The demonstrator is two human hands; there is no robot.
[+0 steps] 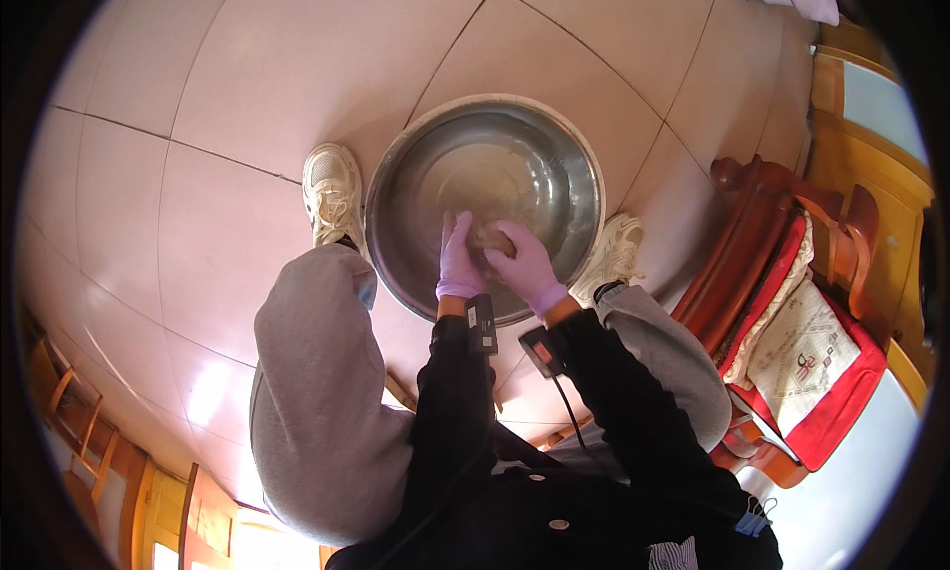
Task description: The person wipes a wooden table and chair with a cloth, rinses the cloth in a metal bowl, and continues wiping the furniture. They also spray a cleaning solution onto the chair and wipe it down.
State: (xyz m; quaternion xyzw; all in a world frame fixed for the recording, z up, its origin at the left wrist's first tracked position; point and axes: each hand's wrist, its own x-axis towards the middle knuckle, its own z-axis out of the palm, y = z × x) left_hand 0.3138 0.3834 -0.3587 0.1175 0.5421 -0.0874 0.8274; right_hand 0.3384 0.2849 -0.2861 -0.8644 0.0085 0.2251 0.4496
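Note:
A wide, round metal basin (578, 151) stands on the floor between my feet, with what looks like cloudy water inside. Both hands wear pale purple gloves and are over its near half. My right hand (525, 264) curls around a brownish lump (490, 237), with the thumb on its near side; its material is hard to make out. Just left of the lump is my left hand (460, 262), held edge-up with its fingers pointing away from me. Whether the left palm touches the lump is unclear.
My light sneakers (331, 191) flank the basin on both sides. Small black devices are strapped at my wrists, and a cable (570, 407) hangs from the right one. To the right stands a dark red wooden chair (731, 262) with a red and white cushion (805, 358). Pinkish tiles (297, 65) cover the floor.

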